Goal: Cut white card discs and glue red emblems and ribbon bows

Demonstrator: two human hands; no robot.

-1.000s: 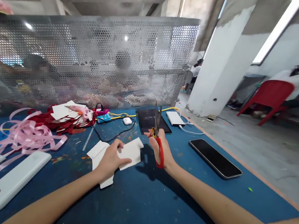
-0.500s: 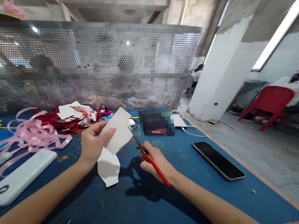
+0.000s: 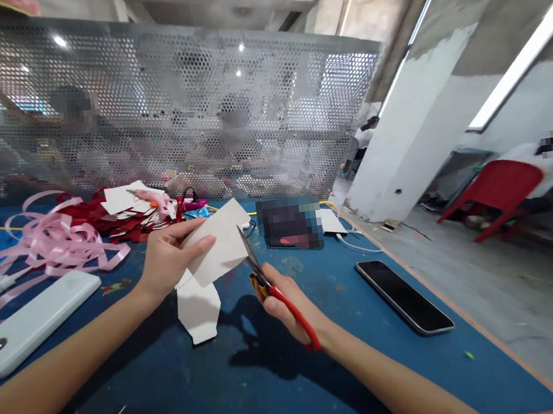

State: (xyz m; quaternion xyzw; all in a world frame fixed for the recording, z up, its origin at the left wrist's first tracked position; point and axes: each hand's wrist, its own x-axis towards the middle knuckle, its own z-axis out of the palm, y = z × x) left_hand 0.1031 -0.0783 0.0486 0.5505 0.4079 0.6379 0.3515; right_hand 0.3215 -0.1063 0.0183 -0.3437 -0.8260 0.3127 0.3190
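Pinched between the thumb and fingers of my left hand is a white card, tilted above the table. My right hand grips red-handled scissors, their blades pointing up and away at the card's right edge. Whether the blades touch the card I cannot tell. A second white card piece with angled corners lies on the blue tabletop below, its upper part hidden behind the held card and my left hand.
Left lie a white power bank and a tangle of pink ribbon. Behind is a pile of red and white card pieces. A black phone rests near the right edge. A perforated metal screen stands at the back.
The held card has turned slightly and the scissors have tilted a little, with their blades still beside its right edge. The camera view has shifted slightly.
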